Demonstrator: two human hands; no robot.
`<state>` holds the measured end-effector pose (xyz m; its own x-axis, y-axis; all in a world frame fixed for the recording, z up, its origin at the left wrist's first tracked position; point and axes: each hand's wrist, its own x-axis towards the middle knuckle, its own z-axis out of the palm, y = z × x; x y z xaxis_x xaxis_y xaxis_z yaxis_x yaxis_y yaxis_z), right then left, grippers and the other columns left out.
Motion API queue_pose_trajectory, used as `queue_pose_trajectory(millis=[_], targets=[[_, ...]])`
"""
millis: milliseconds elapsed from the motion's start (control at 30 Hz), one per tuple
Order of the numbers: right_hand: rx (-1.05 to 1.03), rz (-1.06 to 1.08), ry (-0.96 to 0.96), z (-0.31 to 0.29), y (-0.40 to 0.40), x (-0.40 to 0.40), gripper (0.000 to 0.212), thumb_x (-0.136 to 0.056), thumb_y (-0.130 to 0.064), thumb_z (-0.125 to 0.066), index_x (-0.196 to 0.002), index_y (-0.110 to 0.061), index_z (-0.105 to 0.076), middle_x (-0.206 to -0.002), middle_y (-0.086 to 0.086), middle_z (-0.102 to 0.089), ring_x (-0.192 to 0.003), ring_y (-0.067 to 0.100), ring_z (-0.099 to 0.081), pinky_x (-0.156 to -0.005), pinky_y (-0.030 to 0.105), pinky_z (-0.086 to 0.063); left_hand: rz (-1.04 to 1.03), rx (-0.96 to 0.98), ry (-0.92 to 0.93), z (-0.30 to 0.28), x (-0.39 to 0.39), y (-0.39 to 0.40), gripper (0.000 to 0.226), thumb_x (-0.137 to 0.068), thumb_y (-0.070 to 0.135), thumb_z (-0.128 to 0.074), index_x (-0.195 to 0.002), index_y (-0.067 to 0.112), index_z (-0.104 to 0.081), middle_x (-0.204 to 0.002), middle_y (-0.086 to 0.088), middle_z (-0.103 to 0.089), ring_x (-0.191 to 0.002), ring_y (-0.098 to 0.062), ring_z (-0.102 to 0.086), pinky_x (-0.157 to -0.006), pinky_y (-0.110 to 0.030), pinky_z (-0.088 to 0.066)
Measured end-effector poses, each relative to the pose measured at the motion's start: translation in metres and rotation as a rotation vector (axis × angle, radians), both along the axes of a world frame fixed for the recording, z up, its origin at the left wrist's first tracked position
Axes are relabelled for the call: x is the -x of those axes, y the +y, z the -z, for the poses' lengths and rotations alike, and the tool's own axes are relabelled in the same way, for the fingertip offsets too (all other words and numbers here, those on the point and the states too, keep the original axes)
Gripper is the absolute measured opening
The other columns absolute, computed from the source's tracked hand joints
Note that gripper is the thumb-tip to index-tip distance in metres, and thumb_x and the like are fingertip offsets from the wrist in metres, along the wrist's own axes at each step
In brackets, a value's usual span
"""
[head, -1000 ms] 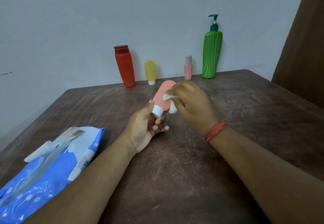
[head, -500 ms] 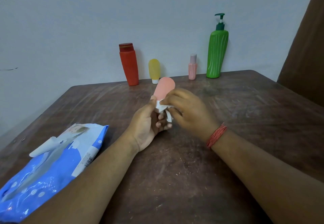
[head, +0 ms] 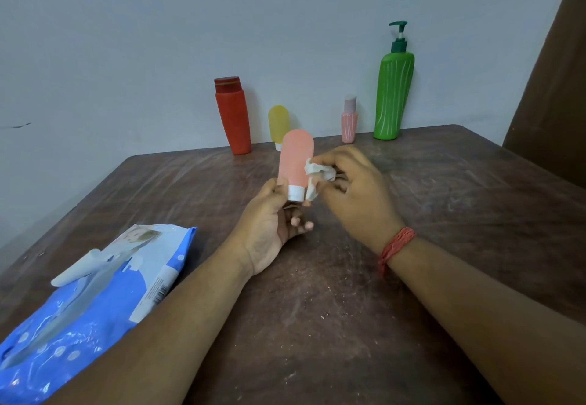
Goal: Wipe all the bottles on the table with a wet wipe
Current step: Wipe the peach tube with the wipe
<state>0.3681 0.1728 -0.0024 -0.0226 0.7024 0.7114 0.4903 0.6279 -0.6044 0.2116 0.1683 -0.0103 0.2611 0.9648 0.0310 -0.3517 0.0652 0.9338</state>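
Head view. Containers: pink tube bottle (head: pixel 296 158) w/ white cap (head: pixel 295 193) pointing down, held above the brown table (head: pixel 412 277), centre of frame; contents not visible. Along the wall at the table's far edge, l. to r.: red bottle (head: pixel 233 115) w/ darker red cap, yellow tube (head: pixel 278 125) standing on its cap and partly behind the pink one, small pink bottle (head: pixel 349 120) w/ pale cap, green pump bottle (head: pixel 392 93) w/ dark green pump. All opaque; fill cannot be told. Blue wipes pack (head: pixel 95 303) lies flat at near left, its flap lifted.

Hands: left hand (head: pixel 272 227), palm toward the camera, grips the pink tube at its cap end btwn thumb and curled fingers, tube roughly upright. Right hand (head: pixel 355 188), back facing up, fingers bent, pinches a crumpled white wet wipe (head: pixel 317 179) against the tube's right side, near the cap. Red thread band (head: pixel 396 246) on right wrist. Both forearms reach in from the bottom edge.
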Motion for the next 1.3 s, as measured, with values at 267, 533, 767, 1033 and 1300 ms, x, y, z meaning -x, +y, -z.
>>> queue_pose_trajectory(millis=[267,533,767,1033,1300], targets=[[-0.133,0.035,-0.353,0.002,-0.001,0.007,0.024,-0.085,-0.004,-0.069,-0.109,-0.009,-0.070,-0.103,0.003,-0.060,-0.093,0.009,-0.054,-0.081,0.003,-0.034,-0.011,-0.029,0.101,-0.001,-0.003,0.000,0.014,-0.105,0.015,-0.044,-0.104,0.014,-0.057,-0.080,-0.006,-0.063,-0.054,-0.012,-0.041,-0.061,-0.030,-0.052],[-0.164,0.144,-0.303,0.004,0.004,-0.007,0.011,-0.084,-0.014,-0.070,-0.095,-0.011,-0.068,-0.093,0.001,-0.062,-0.086,0.018,-0.056,-0.071,0.032,-0.046,0.003,-0.075,0.122,0.002,-0.002,-0.002,0.028,-0.109,0.032,-0.035,-0.108,0.014,-0.057,-0.079,-0.006,-0.053,-0.056,-0.012,-0.038,-0.063,-0.031,-0.052],[-0.064,0.231,-0.115,0.003,0.009,-0.013,0.007,-0.085,-0.016,-0.071,-0.085,-0.017,-0.064,-0.085,-0.007,-0.059,-0.075,0.011,-0.053,-0.063,0.026,-0.044,0.034,-0.107,0.168,0.001,-0.003,-0.003,0.026,-0.110,0.031,-0.034,-0.113,0.014,-0.053,-0.083,-0.008,-0.053,-0.056,-0.012,-0.037,-0.066,-0.033,-0.053],[0.050,0.260,0.155,-0.006,0.010,-0.011,0.009,-0.087,-0.027,-0.074,-0.086,-0.023,-0.066,-0.082,-0.011,-0.064,-0.072,0.002,-0.057,-0.061,0.021,-0.048,0.028,-0.241,0.378,0.005,-0.002,-0.002,0.029,-0.109,0.036,-0.033,-0.115,0.015,-0.051,-0.087,-0.006,-0.055,-0.057,-0.011,-0.039,-0.078,-0.039,-0.056],[-0.005,0.162,-0.029,-0.001,0.005,-0.009,0.014,-0.092,-0.035,-0.069,-0.088,-0.021,-0.067,-0.082,-0.010,-0.062,-0.073,0.008,-0.057,-0.064,0.033,-0.050,0.017,-0.208,0.372,0.006,0.000,-0.001,0.029,-0.109,0.035,-0.033,-0.114,0.013,-0.052,-0.084,-0.006,-0.056,-0.056,-0.011,-0.039,-0.081,-0.041,-0.055]])
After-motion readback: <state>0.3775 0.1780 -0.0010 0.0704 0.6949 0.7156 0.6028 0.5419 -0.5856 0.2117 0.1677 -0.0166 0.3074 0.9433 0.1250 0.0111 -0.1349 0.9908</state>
